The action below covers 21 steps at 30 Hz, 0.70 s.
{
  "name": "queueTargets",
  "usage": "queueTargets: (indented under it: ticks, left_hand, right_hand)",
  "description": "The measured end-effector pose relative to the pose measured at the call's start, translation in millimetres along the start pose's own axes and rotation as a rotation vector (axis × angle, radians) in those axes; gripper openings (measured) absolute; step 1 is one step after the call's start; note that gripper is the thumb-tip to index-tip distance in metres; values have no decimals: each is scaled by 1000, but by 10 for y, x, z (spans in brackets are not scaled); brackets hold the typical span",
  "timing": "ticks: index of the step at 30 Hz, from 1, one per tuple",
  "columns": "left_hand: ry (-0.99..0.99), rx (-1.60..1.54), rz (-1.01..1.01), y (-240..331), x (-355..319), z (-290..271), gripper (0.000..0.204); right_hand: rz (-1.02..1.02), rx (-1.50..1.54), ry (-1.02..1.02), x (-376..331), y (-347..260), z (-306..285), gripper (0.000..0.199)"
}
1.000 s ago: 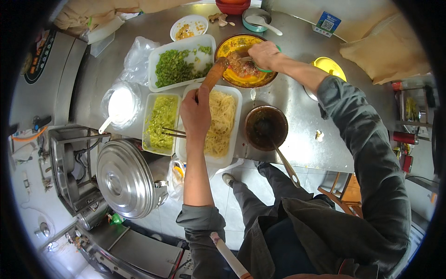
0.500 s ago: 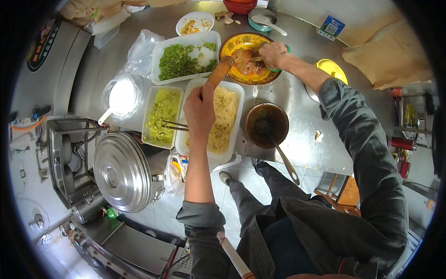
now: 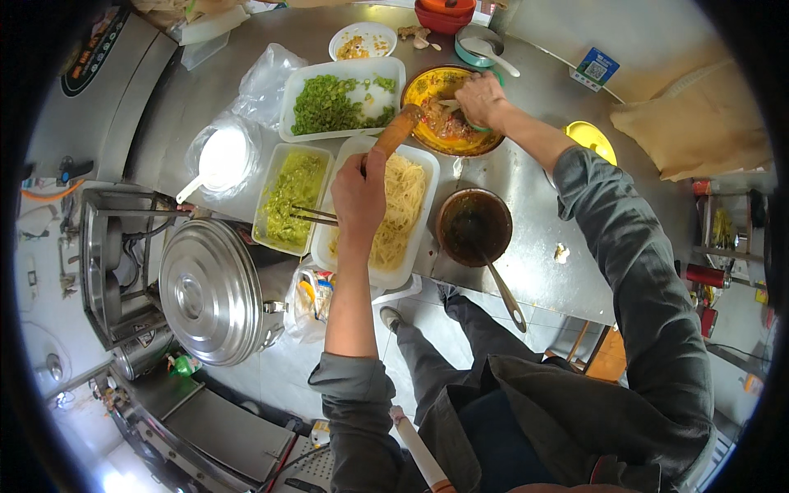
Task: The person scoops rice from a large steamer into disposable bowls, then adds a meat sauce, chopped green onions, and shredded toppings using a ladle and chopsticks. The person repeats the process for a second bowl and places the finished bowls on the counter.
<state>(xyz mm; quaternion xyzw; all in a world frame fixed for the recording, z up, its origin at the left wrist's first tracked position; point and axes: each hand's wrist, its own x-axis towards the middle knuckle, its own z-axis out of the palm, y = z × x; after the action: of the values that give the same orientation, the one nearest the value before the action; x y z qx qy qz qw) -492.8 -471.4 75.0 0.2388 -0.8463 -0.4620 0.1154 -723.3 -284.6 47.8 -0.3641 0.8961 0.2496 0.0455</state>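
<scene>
Wooden handle (image 3: 396, 131) in left fingers (image 3: 362, 177)

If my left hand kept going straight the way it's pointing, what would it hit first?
Most likely the yellow bowl. The left hand grips a wooden handle that points up and to the right over the noodle tray, its far end reaching that bowl's rim. Depth is unclear.

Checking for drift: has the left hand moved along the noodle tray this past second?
No: the left hand still grips the wooden handle over the noodle tray.
</scene>
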Motion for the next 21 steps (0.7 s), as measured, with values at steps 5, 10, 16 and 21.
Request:
queueTargets:
  ticks: [5, 10, 16, 21]
  left_hand:
    - [1, -3, -21, 1, -16, -26, 48]
    - [0, -5, -32, 29, -29, -75, 48]
    - [4, -31, -13, 32, -88, -7, 49]
    - [-27, 55, -15, -40, -52, 265, 51]
  right_hand:
    - [-61, 78, -41, -25, 52, 63, 20]
    - [112, 144, -130, -374, 307, -208, 24]
    - [195, 321, -49, -808, 473, -101, 28]
    - [246, 405, -84, -1263, 364, -1, 40]
